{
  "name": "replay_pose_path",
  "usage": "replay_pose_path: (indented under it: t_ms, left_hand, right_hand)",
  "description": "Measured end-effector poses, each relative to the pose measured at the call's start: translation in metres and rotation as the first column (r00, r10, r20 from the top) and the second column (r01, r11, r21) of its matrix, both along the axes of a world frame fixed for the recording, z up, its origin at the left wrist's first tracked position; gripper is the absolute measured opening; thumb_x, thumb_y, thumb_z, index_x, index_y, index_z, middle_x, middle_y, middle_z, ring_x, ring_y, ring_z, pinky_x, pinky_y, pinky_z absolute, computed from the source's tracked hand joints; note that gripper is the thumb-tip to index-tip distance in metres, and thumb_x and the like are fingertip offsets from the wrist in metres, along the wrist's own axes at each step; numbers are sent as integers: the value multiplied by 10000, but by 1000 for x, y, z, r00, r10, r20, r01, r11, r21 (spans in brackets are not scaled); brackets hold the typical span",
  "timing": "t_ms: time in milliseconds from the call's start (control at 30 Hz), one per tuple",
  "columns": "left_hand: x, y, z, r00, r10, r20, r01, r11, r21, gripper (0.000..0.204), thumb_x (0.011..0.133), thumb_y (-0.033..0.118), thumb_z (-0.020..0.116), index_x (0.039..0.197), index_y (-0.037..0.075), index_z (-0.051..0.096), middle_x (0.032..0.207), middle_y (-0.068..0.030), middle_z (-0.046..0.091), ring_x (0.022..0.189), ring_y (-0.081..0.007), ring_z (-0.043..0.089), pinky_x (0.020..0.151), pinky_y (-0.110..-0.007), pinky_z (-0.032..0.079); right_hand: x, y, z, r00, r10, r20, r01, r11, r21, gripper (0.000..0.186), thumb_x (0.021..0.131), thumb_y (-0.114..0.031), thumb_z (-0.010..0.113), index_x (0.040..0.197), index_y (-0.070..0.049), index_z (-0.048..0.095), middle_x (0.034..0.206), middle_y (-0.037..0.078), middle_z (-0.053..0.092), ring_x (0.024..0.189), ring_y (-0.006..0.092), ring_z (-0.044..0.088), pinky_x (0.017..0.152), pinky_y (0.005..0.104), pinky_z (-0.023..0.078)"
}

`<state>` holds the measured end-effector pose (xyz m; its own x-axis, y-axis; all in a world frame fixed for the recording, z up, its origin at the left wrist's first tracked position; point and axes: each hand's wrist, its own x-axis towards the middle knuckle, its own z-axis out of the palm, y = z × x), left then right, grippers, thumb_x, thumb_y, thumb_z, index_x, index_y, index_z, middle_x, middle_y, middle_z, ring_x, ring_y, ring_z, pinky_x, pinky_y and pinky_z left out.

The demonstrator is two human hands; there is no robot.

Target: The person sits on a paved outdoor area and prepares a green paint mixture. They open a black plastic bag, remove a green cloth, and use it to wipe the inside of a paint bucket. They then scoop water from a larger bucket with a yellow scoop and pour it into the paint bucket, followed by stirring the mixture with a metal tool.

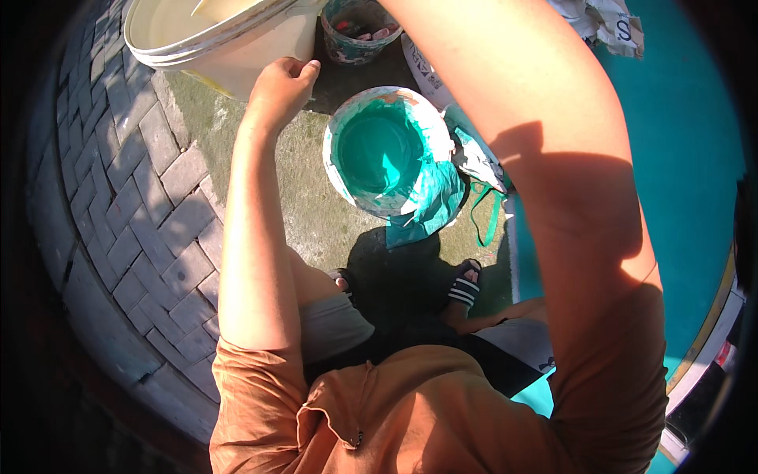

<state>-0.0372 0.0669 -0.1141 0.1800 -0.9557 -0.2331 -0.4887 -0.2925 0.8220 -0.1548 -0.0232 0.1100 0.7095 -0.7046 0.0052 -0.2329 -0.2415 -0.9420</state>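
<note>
A smooth teal-painted floor (683, 118) takes up the right side, while grey block paving (170, 201) covers the left, with a rough concrete strip (308, 205) between them. I see a person in an orange-brown shirt (450, 411) and grey shorts (335, 328), both arms reaching forward over the strip. The biggest vessel is the wide cream plastic tub (257, 49), cut off by the top edge, up ahead on the left. Right of it and nearer the feet stands the white paint bucket (333, 166), its inside and rim smeared with teal, holding teal paint (375, 150); a stained teal sheet (430, 207) hangs down its near right side. A crumpled printed sack (608, 28) lies at the upper right. Beyond the bucket sits a smaller paint-spattered pail (347, 51) with reddish bits inside. The left hand (283, 91) is at the tub's near right side, fingers curled in and thumb pointing outward; I can't tell whether it grips anything. The right hand is out of sight, so its state can't be told. Smaller still are a striped sandal (464, 292) and a thin green strap (491, 221).
</note>
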Motion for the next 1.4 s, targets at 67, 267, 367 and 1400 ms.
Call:
replay_pose_path:
  t_ms: [67,267,367,1400]
  left_hand:
    - [1,-5,-10,1000,-23,-9,23,1000,-18,450,895,396,650,1076,-14,688,993,-190,713,943,-294,686,857,-369,514]
    - [-23,-14,1,996,-86,38,84,995,44,481,913,430,635,1080,-17,688,951,-160,721,911,-256,684,833,-352,514]
    - [-11,-18,-6,997,-57,58,54,998,39,506,915,459,629,1072,-18,688,850,-123,711,796,-195,665,761,-329,508]
    - [-50,-22,10,951,-145,272,100,980,170,539,930,509,569,988,-13,688,745,-129,683,736,-226,671,717,-367,508]
  right_hand:
    - [-14,1,3,1000,-17,21,17,1000,-5,208,927,-167,629,1016,20,642,933,84,663,801,127,627,746,244,512]
    - [-125,17,-2,965,-250,81,250,968,5,244,940,-187,624,1066,22,641,973,95,673,847,139,649,796,255,528]
    - [-218,63,-49,861,-506,-50,507,862,5,263,946,-196,621,1091,22,640,994,100,679,870,144,660,821,261,535]
    - [-355,128,-291,-20,-247,-969,-12,969,-246,237,806,-67,594,1009,3,696,1110,207,673,961,332,696,809,403,565]
